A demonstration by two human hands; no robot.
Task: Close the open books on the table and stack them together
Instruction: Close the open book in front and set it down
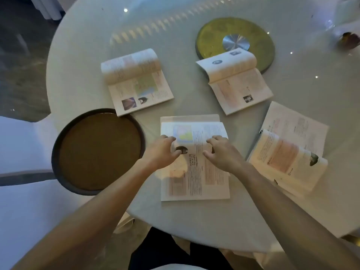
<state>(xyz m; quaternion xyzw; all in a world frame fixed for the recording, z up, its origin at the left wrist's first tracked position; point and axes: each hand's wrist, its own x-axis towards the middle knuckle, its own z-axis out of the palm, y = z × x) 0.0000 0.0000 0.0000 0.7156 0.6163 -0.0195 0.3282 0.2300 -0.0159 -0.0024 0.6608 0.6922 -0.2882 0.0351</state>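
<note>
Several open books lie on a round white table (81, 55). The nearest open book (196, 180) lies in front of me, its far half lifted and curling toward me. My left hand (162, 151) grips the left side of that raised block of pages, thumb under, fingers over. My right hand (222, 151) grips its right side the same way. A second open book (136, 82) lies at the far left, a third (236, 80) at the far right, and a fourth (292, 149) to the right of my right arm.
A round dark-rimmed brown tray (97, 151) sits at the table's left edge, touching the far-left book's corner. A green-gold disc with a silver centre (235, 39) lies behind the far-right book. A white chair (21, 145) stands at the left.
</note>
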